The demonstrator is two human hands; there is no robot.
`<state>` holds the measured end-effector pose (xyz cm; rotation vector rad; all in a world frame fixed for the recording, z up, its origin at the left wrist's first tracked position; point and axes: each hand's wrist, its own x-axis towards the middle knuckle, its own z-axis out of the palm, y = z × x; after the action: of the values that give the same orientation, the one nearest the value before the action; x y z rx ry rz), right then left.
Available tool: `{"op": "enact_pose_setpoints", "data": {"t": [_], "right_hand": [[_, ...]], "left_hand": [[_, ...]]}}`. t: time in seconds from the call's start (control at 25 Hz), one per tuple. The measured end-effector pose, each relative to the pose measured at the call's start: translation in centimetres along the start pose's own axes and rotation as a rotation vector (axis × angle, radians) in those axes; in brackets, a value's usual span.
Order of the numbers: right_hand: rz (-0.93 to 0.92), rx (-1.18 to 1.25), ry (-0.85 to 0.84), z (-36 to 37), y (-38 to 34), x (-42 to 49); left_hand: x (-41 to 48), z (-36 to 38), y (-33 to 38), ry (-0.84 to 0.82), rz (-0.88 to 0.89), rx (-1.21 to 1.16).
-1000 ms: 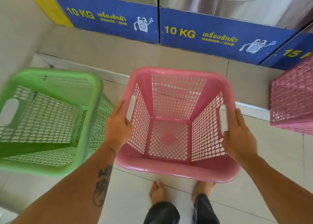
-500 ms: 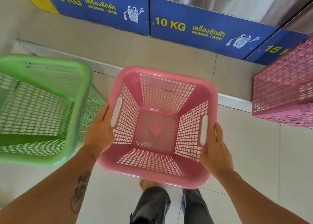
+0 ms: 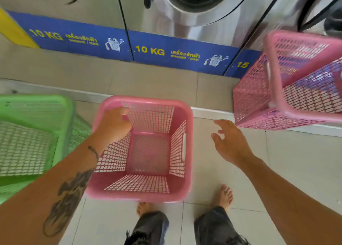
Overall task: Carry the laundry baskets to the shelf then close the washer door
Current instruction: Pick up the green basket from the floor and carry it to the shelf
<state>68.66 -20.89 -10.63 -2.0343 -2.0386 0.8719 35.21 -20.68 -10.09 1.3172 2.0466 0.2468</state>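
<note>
An empty pink laundry basket (image 3: 148, 194) hangs in front of me above the tiled floor. My left hand (image 3: 113, 125) grips its far-left rim, fingers curled over the edge. My right hand (image 3: 229, 143) is off the basket, fingers spread, in the air to its right. A green basket (image 3: 37, 133) stands at the left. A second pink basket (image 3: 281, 89) sits tilted on the raised step at the right. The middle washer's round opening (image 3: 196, 2) shows at the top; its door is not clearly visible.
Steel washers with blue "10 KG" panels (image 3: 177, 54) line the back on a raised tiled step (image 3: 148, 81). My bare feet (image 3: 224, 196) stand on pale floor tiles below the basket. No shelf is in view.
My right hand let go of the pink basket's right handle and moved right. My left hand shifted from the left handle to the far-left rim. The view tilted up, showing the washer fronts.
</note>
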Motion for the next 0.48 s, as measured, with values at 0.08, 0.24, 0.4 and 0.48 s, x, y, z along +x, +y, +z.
{"op": "enact_pose_setpoints", "data": {"t": [0.08,0.24,0.4,0.48], "right_hand": [[0.024,0.075,-0.008,-4.0,1.8,1.5],[0.063,0.178,0.072,-12.0,8.4,4.7],[-0.028,0.182,0.104,-19.4,17.3,8.1],[-0.086,0.170,0.115,-22.8,22.1,9.7]], "left_hand": [[0.8,1.1,5.2,0.022,0.041,-0.068],[1.6,5.7,17.3,0.052,0.186,-0.233],[1.9,13.0,29.6,0.035,0.259,-0.239],[2.3,16.9,35.1,0.031,0.257,-0.237]]}}
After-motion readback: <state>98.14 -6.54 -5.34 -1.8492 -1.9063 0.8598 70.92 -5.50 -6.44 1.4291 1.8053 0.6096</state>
